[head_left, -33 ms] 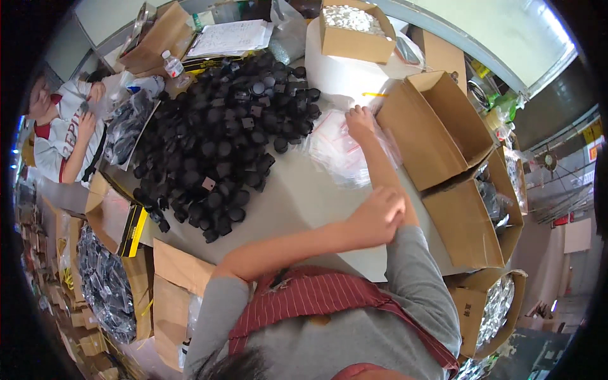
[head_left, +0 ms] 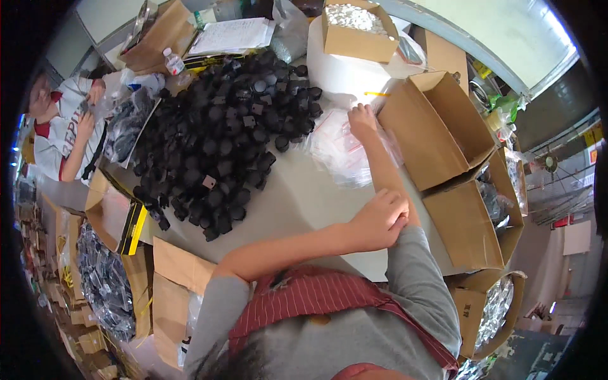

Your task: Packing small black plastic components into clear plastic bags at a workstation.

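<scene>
"How are the hands set?"

"Nearest, the left hand [head_left: 380, 218] is curled into a loose fist at the right forearm [head_left: 384, 161], with nothing visible in it. Farther up, the right hand [head_left: 363, 120] bends its fingers down at the clear plastic bags [head_left: 345, 152]; I can't tell whether it pinches one."

"How would you handle those bags well?"

"They look thin and slippery, so I'd bring the left hand to steady them from the near side, then let the right thumb and forefinger slide one edge apart. A light pinch should avoid dragging up several."

"And where do they lie?"

"Loosely overlapped on the bench [head_left: 310, 206], at about eleven o'clock from the left hand, apart from it. They spread from the right hand's fingertips toward seven o'clock. From that hand, an open carton [head_left: 411, 133] sits near at three, and the pile of black parts [head_left: 218, 136] farther off at nine."
</scene>
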`<state>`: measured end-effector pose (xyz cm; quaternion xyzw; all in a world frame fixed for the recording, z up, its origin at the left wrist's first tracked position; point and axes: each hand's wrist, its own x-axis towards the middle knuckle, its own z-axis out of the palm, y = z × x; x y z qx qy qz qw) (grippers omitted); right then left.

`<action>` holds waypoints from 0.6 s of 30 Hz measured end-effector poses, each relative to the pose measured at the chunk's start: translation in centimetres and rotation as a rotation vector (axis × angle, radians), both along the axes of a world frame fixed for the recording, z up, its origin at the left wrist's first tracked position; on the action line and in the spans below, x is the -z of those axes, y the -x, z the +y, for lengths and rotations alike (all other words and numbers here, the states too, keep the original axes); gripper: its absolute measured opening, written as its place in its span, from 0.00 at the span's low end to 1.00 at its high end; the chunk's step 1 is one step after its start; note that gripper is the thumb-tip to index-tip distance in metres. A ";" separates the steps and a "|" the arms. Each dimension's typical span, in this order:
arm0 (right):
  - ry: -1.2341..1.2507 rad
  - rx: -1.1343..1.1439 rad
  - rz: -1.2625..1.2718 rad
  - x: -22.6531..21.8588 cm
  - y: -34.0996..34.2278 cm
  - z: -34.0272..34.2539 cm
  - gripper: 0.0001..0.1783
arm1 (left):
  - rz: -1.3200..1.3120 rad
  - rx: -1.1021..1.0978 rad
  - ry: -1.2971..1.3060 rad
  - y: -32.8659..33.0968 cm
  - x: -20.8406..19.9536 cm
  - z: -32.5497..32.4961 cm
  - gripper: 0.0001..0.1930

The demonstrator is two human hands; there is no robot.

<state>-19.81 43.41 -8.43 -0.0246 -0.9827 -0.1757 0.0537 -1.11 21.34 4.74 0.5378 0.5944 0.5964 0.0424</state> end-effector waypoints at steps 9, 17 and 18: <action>0.240 0.160 0.706 -4.1 -1.4 3.0 0.06 | 0.260 -0.193 -0.027 0.6 -0.2 3.7 0.04; 0.929 0.240 0.976 -7.8 -3.6 0.7 0.14 | 0.310 0.189 0.064 -4.4 -1.8 2.0 0.05; 0.931 0.238 0.977 -7.9 -4.0 0.4 0.14 | 0.521 0.040 -0.020 -4.0 -1.1 2.6 0.07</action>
